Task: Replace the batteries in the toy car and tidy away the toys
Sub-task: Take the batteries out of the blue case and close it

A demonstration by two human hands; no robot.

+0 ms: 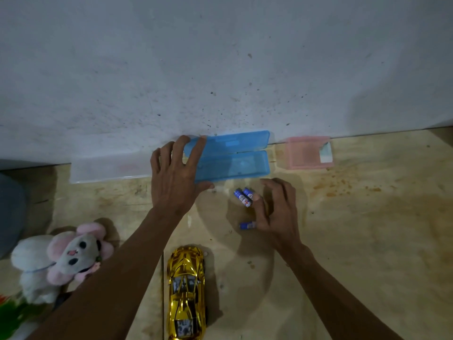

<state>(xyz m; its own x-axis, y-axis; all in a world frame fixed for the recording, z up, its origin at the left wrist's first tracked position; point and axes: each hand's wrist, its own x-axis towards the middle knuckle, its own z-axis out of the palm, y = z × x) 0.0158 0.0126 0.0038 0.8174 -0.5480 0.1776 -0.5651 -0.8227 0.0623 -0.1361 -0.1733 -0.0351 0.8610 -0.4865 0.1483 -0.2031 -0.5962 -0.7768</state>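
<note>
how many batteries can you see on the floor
3. Two batteries lie side by side just below the open blue case, by the right hand fingertips. A third lies nearer the gold car, partly under that hand, which may hide more.

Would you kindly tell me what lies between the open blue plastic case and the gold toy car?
In the head view, three blue batteries lie on the table between blue case and gold car, beside the right hand.

We look down on a stained, pale wooden desk [367, 241] pushed against a scuffed, speckled white wall [220, 57] on the far side, all under dim, bluish light.
</note>
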